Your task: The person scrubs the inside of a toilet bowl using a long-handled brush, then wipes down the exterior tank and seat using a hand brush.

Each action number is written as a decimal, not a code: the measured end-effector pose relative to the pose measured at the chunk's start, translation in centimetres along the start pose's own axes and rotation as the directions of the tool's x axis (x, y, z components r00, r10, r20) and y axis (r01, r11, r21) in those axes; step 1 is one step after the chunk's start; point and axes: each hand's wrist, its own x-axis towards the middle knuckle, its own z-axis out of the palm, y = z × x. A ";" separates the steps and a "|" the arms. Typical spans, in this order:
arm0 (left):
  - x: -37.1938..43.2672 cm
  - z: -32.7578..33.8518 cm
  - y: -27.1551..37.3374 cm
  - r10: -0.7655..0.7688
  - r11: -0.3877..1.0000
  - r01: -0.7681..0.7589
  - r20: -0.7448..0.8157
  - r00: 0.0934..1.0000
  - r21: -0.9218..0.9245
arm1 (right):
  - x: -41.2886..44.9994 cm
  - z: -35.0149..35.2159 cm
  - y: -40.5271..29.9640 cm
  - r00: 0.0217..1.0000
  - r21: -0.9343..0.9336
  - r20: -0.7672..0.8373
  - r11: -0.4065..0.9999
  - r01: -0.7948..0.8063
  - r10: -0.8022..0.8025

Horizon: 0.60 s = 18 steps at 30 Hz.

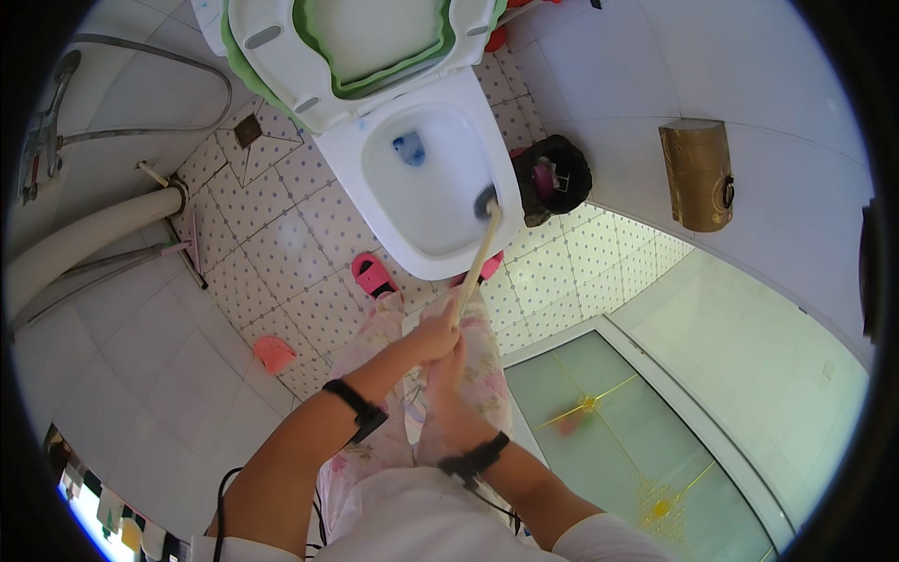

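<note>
Both of my hands grip the pale handle of a toilet brush (475,270) in front of my legs. My left hand (437,337) is farther along the handle, and my right hand (444,371) is just behind it. The dark brush head (484,203) touches the inner right wall of the white toilet bowl (428,200). Blue liquid (410,149) lies at the bowl's drain. The toilet seat (323,105), edged with a green cover, is raised. My fingers partly hide one another and the handle's end.
A black-lined waste bin (562,204) stands right of the toilet. A gold paper holder (697,175) hangs on the right wall. A frosted glass door (611,421) is at lower right. Left are a thick white pipe (105,232), a squeegee (193,244) and a pink scoop-like object (274,354).
</note>
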 end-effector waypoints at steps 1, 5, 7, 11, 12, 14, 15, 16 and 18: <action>1.5 -0.8 -0.3 0.024 0.999 -0.029 -0.106 0.994 -0.039 | 2.4 0.3 0.0 0.994 -0.129 0.066 0.987 0.093 -0.085; 4.8 -5.7 1.6 0.040 0.969 -0.125 -0.362 0.931 -0.215 | 7.6 5.8 -5.5 0.948 -0.421 0.244 0.859 0.291 -0.202; 4.5 -6.7 1.7 -0.057 0.663 -0.286 -0.427 0.902 -0.692 | 8.0 7.2 -6.7 0.927 -0.581 0.350 0.744 0.329 -0.137; 5.2 -4.0 0.5 -0.095 0.494 -0.387 -0.490 0.866 -0.779 | 8.3 6.1 -5.6 0.841 -0.695 0.439 0.475 0.540 -0.315; 5.2 -4.2 0.9 -0.098 0.486 -0.388 -0.490 0.866 -0.783 | 8.6 5.8 -5.3 0.888 -0.609 0.351 0.647 0.458 -0.298; 5.3 -4.7 1.6 -0.023 0.762 -0.229 -0.378 0.925 -0.606 | 8.9 4.9 -4.6 0.928 -0.499 0.268 0.786 0.364 -0.260; 5.3 -4.6 1.4 -0.025 0.756 -0.228 -0.375 0.927 -0.613 | 8.7 4.7 -4.2 0.953 -0.446 0.188 0.844 0.297 -0.236; 5.0 -4.6 0.8 -0.013 0.810 -0.191 -0.343 0.939 -0.554 | 8.2 4.7 -3.6 0.972 -0.380 0.110 0.895 0.234 -0.208; 4.1 -3.7 -1.4 0.058 0.913 -0.163 -0.277 0.959 -0.374 | 5.9 4.4 -1.1 0.973 -0.346 0.053 0.909 0.231 -0.226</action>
